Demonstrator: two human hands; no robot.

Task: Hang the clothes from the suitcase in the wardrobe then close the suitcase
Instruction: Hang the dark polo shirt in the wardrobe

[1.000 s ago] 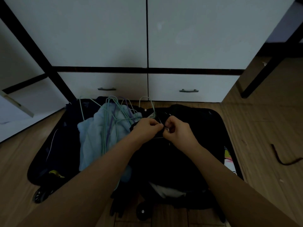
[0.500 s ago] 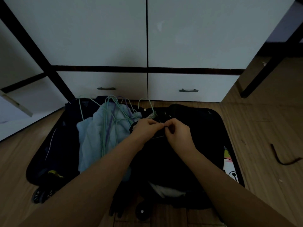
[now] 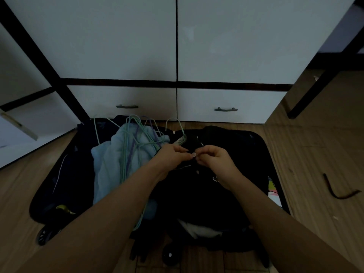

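Clothes fill the open suitcase [image 3: 59, 174]; left hand [image 3: 173, 155] and right hand [image 3: 213, 157] pinch the black garment [image 3: 197, 194], so fasten it slowly before hanging.

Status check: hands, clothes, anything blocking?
Left hand and right hand pinching black garment over open suitcase. Hangers on blue cloth. Wardrobe doors shut.
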